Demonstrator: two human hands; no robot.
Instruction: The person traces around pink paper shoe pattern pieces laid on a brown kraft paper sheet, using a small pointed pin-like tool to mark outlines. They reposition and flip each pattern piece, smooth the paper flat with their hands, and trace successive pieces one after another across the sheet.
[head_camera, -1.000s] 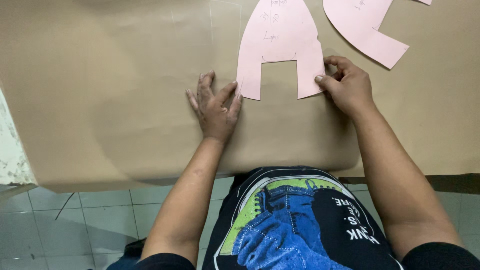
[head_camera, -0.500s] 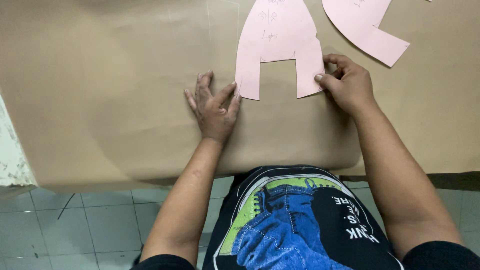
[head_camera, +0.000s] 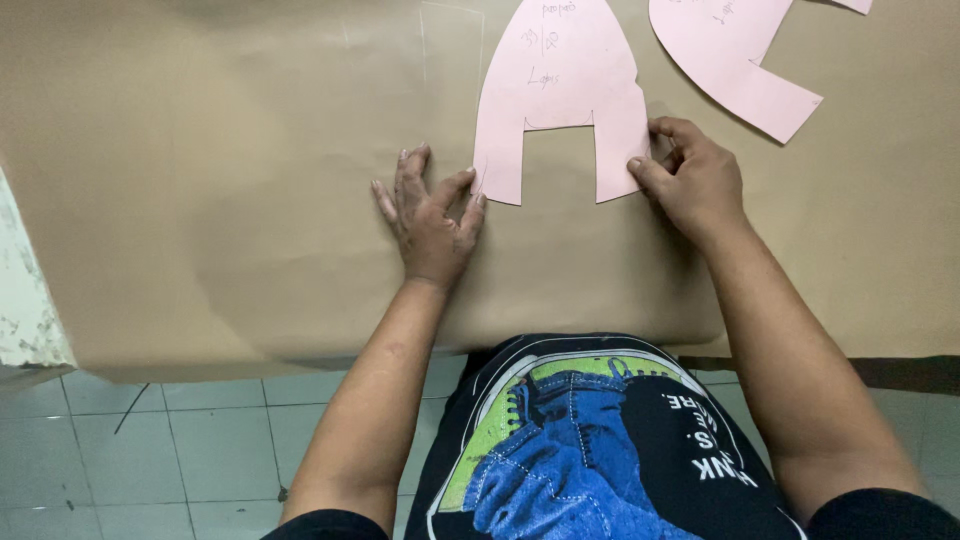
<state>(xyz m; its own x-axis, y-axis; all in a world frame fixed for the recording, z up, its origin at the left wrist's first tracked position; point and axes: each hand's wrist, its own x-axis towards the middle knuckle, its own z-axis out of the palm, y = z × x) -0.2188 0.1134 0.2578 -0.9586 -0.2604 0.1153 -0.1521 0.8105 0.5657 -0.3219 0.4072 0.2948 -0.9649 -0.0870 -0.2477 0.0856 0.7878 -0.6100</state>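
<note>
A person stands over a table covered by a large sheet of brown paper (head_camera: 250, 200). Their left hand (head_camera: 430, 215) lies flat on the brown paper, fingers spread wide, the fingertips just beside the lower left leg of a pink paper pattern piece (head_camera: 560, 100). That piece is arch-shaped with a square notch cut from its bottom edge, and it lies flat on the brown paper, near the top middle of the view. The right hand (head_camera: 695, 180) is curled at the piece's lower right corner, thumb and fingers narrow and pinching or pressing its edge.

Over the last second almost nothing has moved: both hands and the pink piece sit where they were. This looks like a steadying hold, the piece being pinned in place.

A second pink piece (head_camera: 730, 55) lies apart at the upper right. Below the table edge is a grey tiled floor (head_camera: 180, 450).
</note>
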